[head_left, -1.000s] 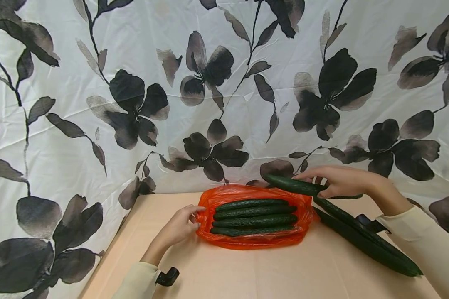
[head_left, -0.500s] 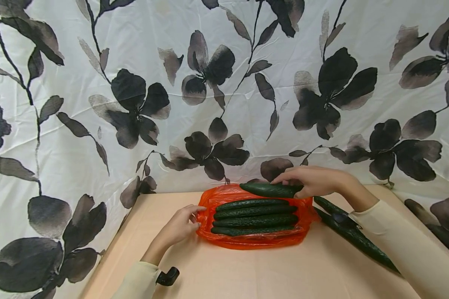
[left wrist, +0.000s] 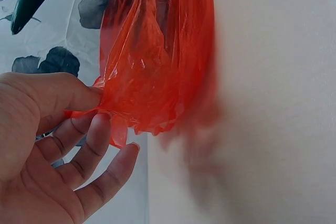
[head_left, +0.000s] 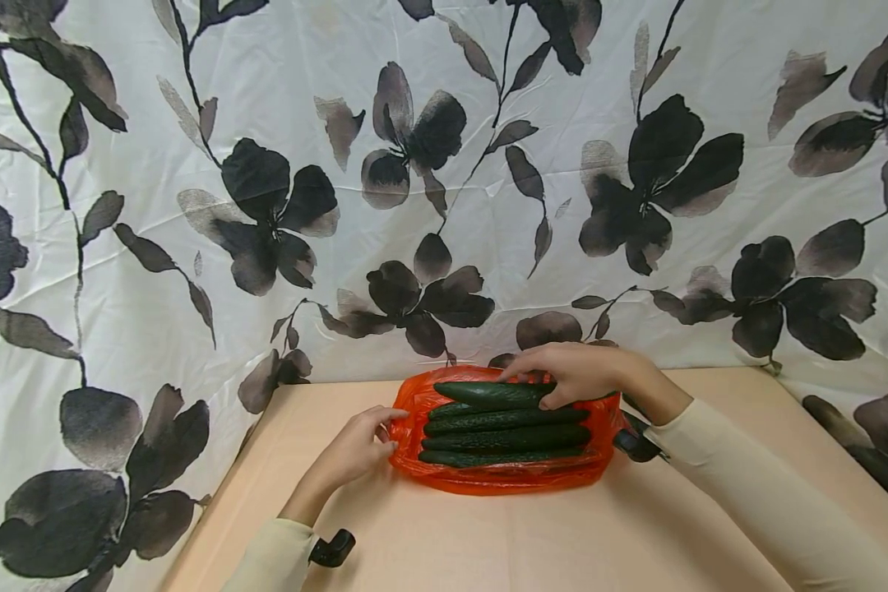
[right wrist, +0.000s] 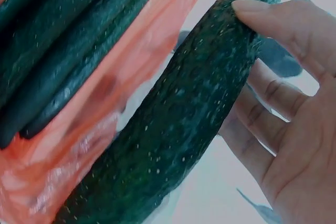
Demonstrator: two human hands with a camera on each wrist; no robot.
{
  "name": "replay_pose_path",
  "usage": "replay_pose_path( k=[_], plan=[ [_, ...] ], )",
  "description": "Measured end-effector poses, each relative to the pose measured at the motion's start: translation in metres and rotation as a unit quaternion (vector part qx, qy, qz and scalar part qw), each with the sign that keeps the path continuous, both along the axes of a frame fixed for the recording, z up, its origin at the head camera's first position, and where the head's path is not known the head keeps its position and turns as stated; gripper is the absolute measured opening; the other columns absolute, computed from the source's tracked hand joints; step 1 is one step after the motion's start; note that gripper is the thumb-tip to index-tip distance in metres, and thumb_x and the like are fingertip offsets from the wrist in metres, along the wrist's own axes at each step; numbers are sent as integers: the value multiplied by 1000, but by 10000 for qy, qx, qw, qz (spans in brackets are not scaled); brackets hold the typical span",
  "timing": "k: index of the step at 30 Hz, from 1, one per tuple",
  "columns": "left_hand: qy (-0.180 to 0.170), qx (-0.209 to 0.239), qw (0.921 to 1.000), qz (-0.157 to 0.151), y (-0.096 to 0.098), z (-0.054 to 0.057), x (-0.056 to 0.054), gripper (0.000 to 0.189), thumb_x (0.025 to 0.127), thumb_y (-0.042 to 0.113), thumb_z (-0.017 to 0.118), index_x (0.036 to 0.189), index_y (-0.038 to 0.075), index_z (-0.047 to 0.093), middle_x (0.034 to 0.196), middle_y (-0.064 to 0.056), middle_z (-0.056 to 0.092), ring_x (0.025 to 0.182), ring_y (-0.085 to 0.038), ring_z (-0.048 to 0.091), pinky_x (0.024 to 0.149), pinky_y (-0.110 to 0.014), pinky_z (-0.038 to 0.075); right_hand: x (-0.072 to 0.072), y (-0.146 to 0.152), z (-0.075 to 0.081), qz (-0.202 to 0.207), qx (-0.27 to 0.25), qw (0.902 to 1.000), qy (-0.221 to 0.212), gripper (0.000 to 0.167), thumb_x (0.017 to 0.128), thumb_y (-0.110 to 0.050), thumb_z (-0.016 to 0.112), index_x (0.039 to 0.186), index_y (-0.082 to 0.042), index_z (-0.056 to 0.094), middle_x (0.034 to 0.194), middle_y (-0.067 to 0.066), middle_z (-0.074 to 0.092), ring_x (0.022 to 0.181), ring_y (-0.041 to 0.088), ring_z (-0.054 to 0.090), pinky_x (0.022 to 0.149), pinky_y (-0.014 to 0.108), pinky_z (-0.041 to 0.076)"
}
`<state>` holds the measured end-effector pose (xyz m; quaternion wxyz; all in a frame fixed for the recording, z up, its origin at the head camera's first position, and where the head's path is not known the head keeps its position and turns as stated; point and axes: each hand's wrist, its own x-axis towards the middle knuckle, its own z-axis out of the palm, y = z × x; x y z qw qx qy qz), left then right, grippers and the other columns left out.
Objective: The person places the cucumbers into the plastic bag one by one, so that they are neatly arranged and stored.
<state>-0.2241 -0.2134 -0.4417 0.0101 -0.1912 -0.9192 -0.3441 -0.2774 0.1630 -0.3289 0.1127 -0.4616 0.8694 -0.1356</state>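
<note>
A red plastic bag (head_left: 503, 485) lies on the table with several dark green cucumbers (head_left: 506, 437) side by side in its open mouth. My right hand (head_left: 580, 368) holds another cucumber (head_left: 481, 395) over the back of that row, thumb on the near side and fingers on the far side. Bumpy skin shows on this held cucumber (right wrist: 178, 98) in the right wrist view. My left hand (head_left: 351, 448) pinches the gathered left end of the bag (left wrist: 152, 77) between thumb and forefinger, its other fingers loosely bent.
The pale tan tabletop (head_left: 503, 543) ends at the back against a white cloth (head_left: 311, 49) with dark flowers. Black wrist cameras sit on both forearms, one a wrist camera (head_left: 333, 548) on the left. My right sleeve (head_left: 755, 485) hides most of the tabletop's right side.
My right hand has carried the cucumber leftward and down, from the bag's right back corner to over the row. The right forearm now covers the cucumbers lying right. My left hand stays put.
</note>
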Motion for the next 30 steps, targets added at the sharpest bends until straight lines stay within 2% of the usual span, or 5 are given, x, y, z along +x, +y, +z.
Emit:
replay_pose_path(
  k=[7, 13, 20, 24, 30],
  plan=[
    [7, 46, 10000, 61, 3, 0, -2, 47, 83, -10, 67, 128, 2, 66, 103, -3, 63, 79, -14, 57, 65, -24, 48, -6, -16, -14, 306, -128, 9991, -249, 63, 89, -13, 74, 146, -29, 53, 128, -8, 60, 114, 17, 57, 96, 45, 51],
    [-20, 83, 9999, 105, 5, 0, -3, 47, 83, -10, 67, 129, 2, 66, 103, -3, 62, 79, -15, 57, 65, -24, 49, -14, -20, -30, 279, -102, 9985, -464, 64, 89, -13, 76, 146, -30, 53, 128, -7, 59, 114, 16, 57, 97, 42, 51],
    [-2, 59, 9998, 165, 8, 1, -4, 47, 83, -10, 67, 128, 1, 66, 103, -4, 62, 79, -15, 57, 64, -24, 48, -19, -22, -50, 52, 256, 9967, -762, 63, 89, -17, 78, 145, -33, 53, 119, -13, 59, 106, 8, 58, 97, 38, 51],
    [22, 43, 9998, 175, 10, 1, -5, 47, 83, -11, 67, 128, 1, 66, 107, -6, 63, 79, -15, 57, 65, -24, 48, -21, -25, -59, 70, 397, 9956, -848, 62, 88, -20, 79, 143, -34, 54, 119, -15, 60, 108, 8, 57, 98, 36, 50],
    [59, 28, 9998, 190, 12, 1, -6, 47, 83, -11, 66, 129, 1, 66, 107, -5, 63, 79, -15, 57, 66, -24, 49, -24, -28, -68, 219, 549, 9951, -787, 59, 89, -20, 77, 143, -32, 56, 116, -14, 59, 103, 6, 58, 95, 31, 50]
  ],
)
